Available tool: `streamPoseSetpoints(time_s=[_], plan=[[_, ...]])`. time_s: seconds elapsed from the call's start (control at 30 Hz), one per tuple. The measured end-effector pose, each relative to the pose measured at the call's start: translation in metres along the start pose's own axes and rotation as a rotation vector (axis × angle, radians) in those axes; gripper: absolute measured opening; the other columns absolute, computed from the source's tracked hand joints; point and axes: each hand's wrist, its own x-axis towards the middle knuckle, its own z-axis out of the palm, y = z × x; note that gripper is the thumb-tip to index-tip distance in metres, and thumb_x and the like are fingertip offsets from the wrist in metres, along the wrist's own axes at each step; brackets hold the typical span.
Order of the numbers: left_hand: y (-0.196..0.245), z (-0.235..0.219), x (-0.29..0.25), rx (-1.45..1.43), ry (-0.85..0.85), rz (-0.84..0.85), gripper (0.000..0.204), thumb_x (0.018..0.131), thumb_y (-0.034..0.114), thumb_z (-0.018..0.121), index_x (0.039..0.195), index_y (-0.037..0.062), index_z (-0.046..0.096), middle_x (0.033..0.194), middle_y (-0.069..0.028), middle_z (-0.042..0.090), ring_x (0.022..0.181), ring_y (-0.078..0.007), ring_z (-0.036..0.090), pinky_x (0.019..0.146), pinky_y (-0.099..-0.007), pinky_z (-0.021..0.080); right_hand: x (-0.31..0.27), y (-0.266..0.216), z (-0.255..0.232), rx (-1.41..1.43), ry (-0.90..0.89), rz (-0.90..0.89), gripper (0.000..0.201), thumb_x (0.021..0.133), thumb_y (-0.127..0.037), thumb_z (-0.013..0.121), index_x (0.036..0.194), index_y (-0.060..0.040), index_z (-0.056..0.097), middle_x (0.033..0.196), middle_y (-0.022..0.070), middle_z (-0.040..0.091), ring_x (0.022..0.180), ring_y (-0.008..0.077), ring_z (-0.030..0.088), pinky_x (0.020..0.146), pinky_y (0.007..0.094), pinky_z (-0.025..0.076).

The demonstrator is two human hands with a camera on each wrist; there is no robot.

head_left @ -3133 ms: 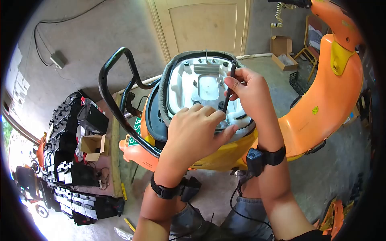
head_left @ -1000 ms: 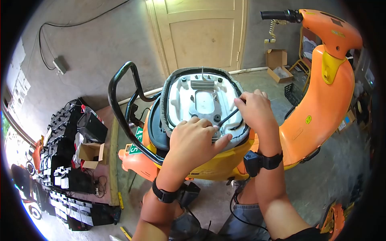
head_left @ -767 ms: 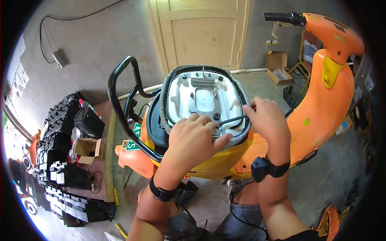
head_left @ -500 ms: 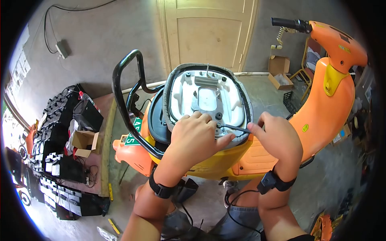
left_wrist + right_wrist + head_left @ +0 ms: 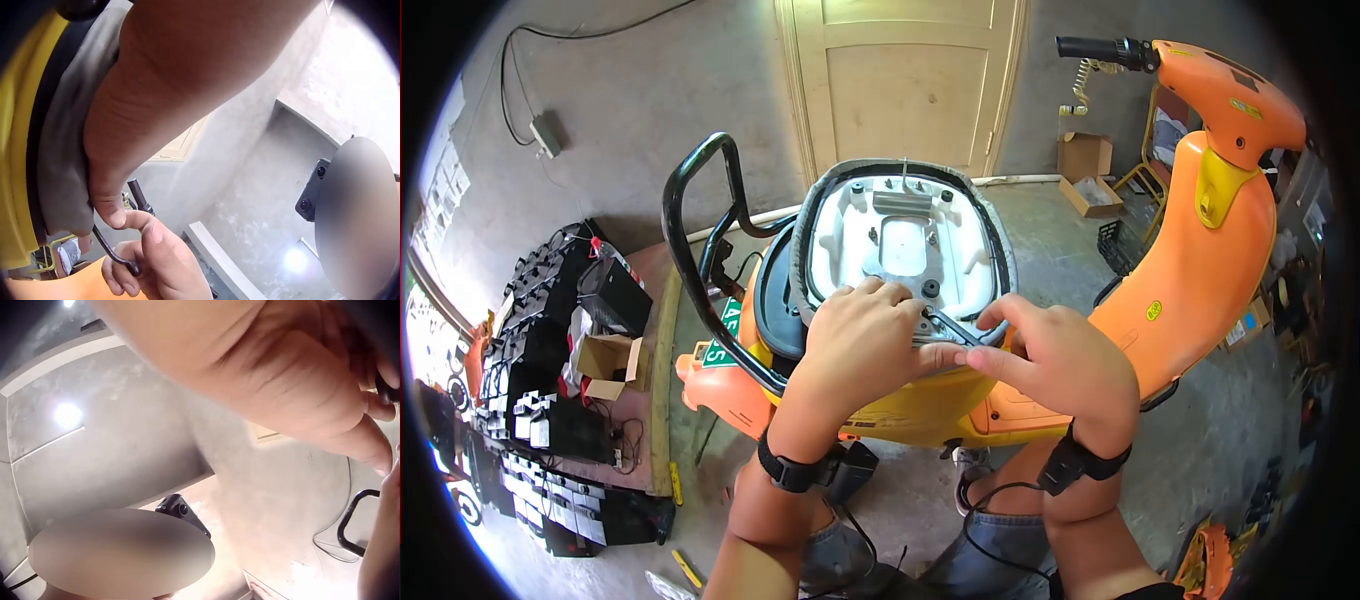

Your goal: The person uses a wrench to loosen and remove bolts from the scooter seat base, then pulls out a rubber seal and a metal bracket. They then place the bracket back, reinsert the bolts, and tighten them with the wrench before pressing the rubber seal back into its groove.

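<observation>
As we look down through the head view, the wrench [image 5: 956, 328] lies over the near edge of the upturned seat [image 5: 855, 248], slanting from beside the left fingertips toward the right hand [image 5: 1060, 365]. We see the right fingers bent and gripping the outer end of the wrench. The left hand [image 5: 862, 337] rests on the seat's near edge, its thumb stretched toward the right hand; its fingertips are hidden, so we cannot tell whether they hold anything. In the left wrist view we find the wrench's bent end against the right fingers, close to the left thumb. Just beyond the wrench's inner end we see a black knob [image 5: 931, 289] on the seat's white underside. The seat sits on an orange and yellow scooter [image 5: 1195, 270], with a black rail [image 5: 676, 190] to the left and a handlebar [image 5: 1100, 48] at upper right. Farther left we see black batteries [image 5: 612, 292] and a cardboard box [image 5: 608, 352] on a low platform [image 5: 662, 385]. Behind the scooter we see a closed door [image 5: 915, 110].
</observation>
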Motion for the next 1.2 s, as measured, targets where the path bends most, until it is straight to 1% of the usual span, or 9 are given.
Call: streamPoseSetpoints(time_s=[0.27,0.43,0.63,0.73,0.8,0.83,0.9,1.1,1.2], plan=[[-0.001,0.002,0.0,-0.005,0.014,-0.007,0.068,0.085,0.067,0.074,0.107,0.0035,0.083,0.108,-0.0127,0.079,0.104,-0.0308,0.073,0.088,-0.0435,0.058,0.009,0.006,0.022,-0.05,-0.007,-0.033,0.037,0.109,-0.037,0.058,0.128,-0.0057,0.061,0.096,0.0265,0.074,0.096,0.0476,0.071,0.084,0.0559,0.054],[-0.003,-0.007,0.001,-0.001,-0.09,0.03,0.082,0.075,0.073,0.078,0.114,0.0008,0.08,0.118,-0.0146,0.077,0.114,-0.0329,0.071,0.096,-0.0438,0.056,0.005,0.011,0.033,0.002,0.046,-0.037,0.03,0.108,-0.03,0.059,0.127,-0.0059,0.061,0.093,0.0261,0.074,0.092,0.0473,0.071,0.081,0.0545,0.053],[-0.001,-0.006,0.002,0.013,-0.141,-0.044,0.09,0.071,0.074,0.08,0.117,-0.0035,0.078,0.119,-0.0175,0.076,0.116,-0.0328,0.07,0.099,-0.0443,0.054,0.0,0.012,0.049,0.21,0.251,0.026,0.024,0.107,-0.022,0.061,0.123,-0.004,0.063,0.088,0.0258,0.072,0.088,0.0483,0.07,0.078,0.0521,0.052],[-0.001,-0.005,0.002,-0.003,-0.127,-0.04,0.087,0.072,0.073,0.081,0.116,-0.0022,0.078,0.117,-0.0165,0.076,0.114,-0.0318,0.071,0.097,-0.0438,0.055,0.004,0.015,0.041,0.191,0.297,-0.007,0.023,0.106,-0.021,0.064,0.117,-0.0013,0.067,0.084,0.0227,0.072,0.078,0.0384,0.073,0.073,0.0467,0.054],[-0.001,-0.005,0.002,0.007,-0.13,-0.048,0.086,0.072,0.073,0.081,0.115,-0.0018,0.079,0.116,-0.0158,0.076,0.113,-0.0316,0.071,0.097,-0.0435,0.055,0.007,0.015,0.023,0.386,0.207,0.11,0.022,0.104,-0.019,0.069,0.112,0.0011,0.07,0.081,0.0146,0.072,0.068,0.0216,0.07,0.065,0.0369,0.053],[-0.001,-0.005,0.002,0.018,-0.135,-0.047,0.085,0.072,0.072,0.081,0.115,-0.0014,0.079,0.114,-0.0151,0.077,0.112,-0.0313,0.071,0.096,-0.0432,0.056,0.01,0.017,0.016,0.387,0.208,0.107,0.022,0.104,-0.019,0.069,0.112,0.0011,0.07,0.081,0.0146,0.072,0.068,0.0216,0.07,0.065,0.0369,0.053],[0.0,-0.003,0.002,0.041,-0.13,-0.037,0.084,0.072,0.071,0.082,0.114,-0.0011,0.079,0.113,-0.0143,0.077,0.111,-0.0313,0.071,0.094,-0.0428,0.056,0.015,0.021,0.002,0.517,0.265,-0.001,0.02,0.102,-0.017,0.073,0.108,0.0021,0.071,0.08,0.0054,0.071,0.065,0.0099,0.064,0.061,0.0281,0.05],[0.002,-0.004,0.001,0.03,-0.087,-0.035,0.079,0.07,0.068,0.084,0.113,0.0018,0.08,0.113,-0.0111,0.077,0.11,-0.0293,0.072,0.092,-0.042,0.057,0.027,0.026,-0.016,0.796,0.225,0.009,0.027,0.096,-0.025,0.082,0.107,-0.0016,0.074,0.082,0.0025,0.073,0.067,0.0094,0.068,0.058,0.0223,0.045],[0.002,-0.005,0.002,0.019,-0.091,-0.033,0.077,0.07,0.067,0.085,0.113,0.0029,0.08,0.113,-0.0101,0.078,0.109,-0.0289,0.072,0.092,-0.0419,0.057,0.038,0.028,-0.011,0.968,0.267,-0.11,0.026,0.097,-0.027,0.082,0.102,-0.0022,0.075,0.08,0.0014,0.072,0.065,0.0084,0.066,0.056,0.0218,0.044]])
